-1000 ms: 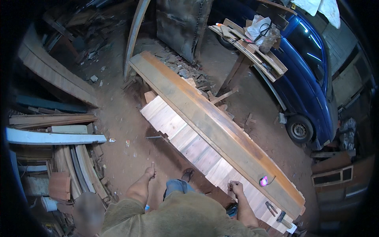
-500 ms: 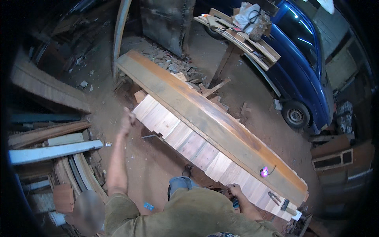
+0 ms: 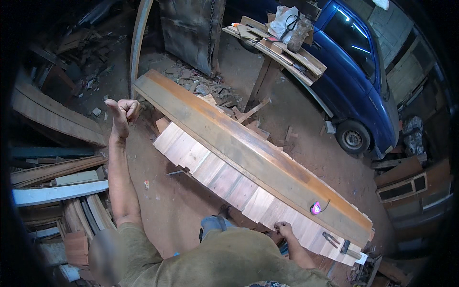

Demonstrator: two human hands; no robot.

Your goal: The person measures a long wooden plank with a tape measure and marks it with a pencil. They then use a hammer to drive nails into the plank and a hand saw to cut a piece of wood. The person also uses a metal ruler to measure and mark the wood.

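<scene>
My left hand (image 3: 123, 115) is raised off the far left end of the bench, with the thumb sticking up and the other fingers curled; I see nothing in it. My right hand (image 3: 283, 228) lies at the near edge of a row of pale planks (image 3: 224, 181), fingers bent; whatever they may hold is hidden. Behind the planks runs a long brown wooden board (image 3: 244, 155). On the board sits a pink tape measure (image 3: 315, 207). To the right of my right hand are pliers (image 3: 330, 239) and a hammer (image 3: 350, 249), lying on the planks.
Stacked timber (image 3: 60, 193) fills the left side. Beyond the bench lie wood scraps (image 3: 205, 88) on the dirt floor. A second work surface with boards (image 3: 279, 52) stands at the back, in front of a blue vehicle (image 3: 354, 76). Framed panels (image 3: 401, 189) lean at the right.
My left hand has risen up and left, away from the end of the planks, and its thumb now points up. My right hand stays at the plank edge. The view has shifted slightly.
</scene>
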